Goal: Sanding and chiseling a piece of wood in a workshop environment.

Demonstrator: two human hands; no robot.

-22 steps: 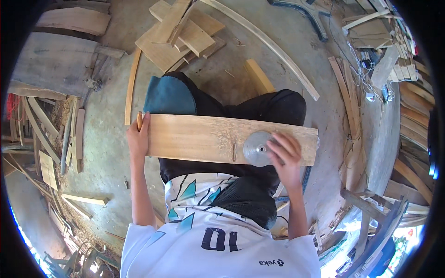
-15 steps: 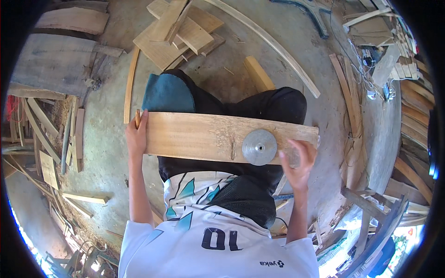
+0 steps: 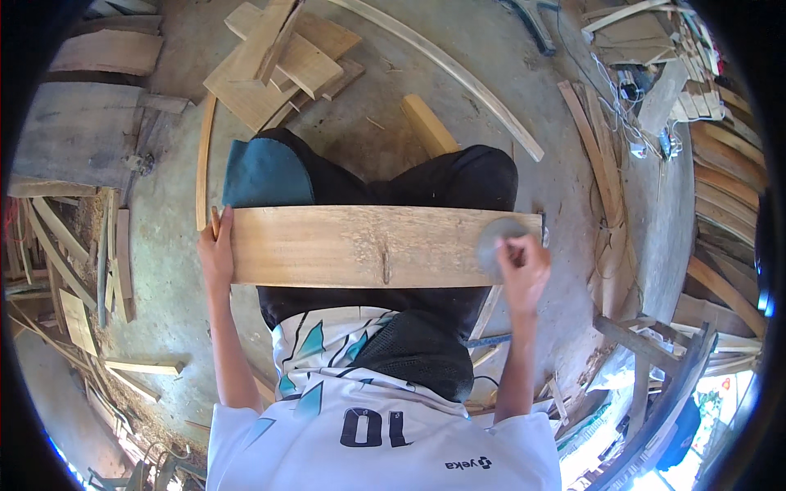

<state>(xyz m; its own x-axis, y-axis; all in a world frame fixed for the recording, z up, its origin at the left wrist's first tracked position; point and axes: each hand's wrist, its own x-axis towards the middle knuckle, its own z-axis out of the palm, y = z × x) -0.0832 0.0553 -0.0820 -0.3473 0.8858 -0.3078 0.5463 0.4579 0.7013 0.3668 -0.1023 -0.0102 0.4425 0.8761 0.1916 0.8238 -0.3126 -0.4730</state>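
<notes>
A long, pale wooden board (image 3: 311, 250) lies across my lap, with rough, mottled grain and a dark crack near its middle. My left hand (image 3: 216, 260) grips its left end, and a pencil-like brown stick (image 3: 215, 219) pokes up between the fingers. Over the board's right end is a round grey metal disc (image 3: 489, 250), slightly blurred. The fingers of my right hand (image 3: 528, 266) are pinched at the disc's centre, covering its hub and right part. Whether the disc rests flat on the wood, I cannot tell.
Past my knees, several boards (image 3: 311, 65) are piled on the concrete floor, with a wooden block (image 3: 430, 127) and a long curved strip (image 3: 450, 69) nearby. Wood offcuts (image 3: 70, 237) lie at left. Tangled cables (image 3: 626, 106) and stacked planks (image 3: 725, 196) are at right.
My right hand has gone from spread fingers beside the disc to pinching its centre. The disc has shifted right along the board. My left hand keeps its hold.
</notes>
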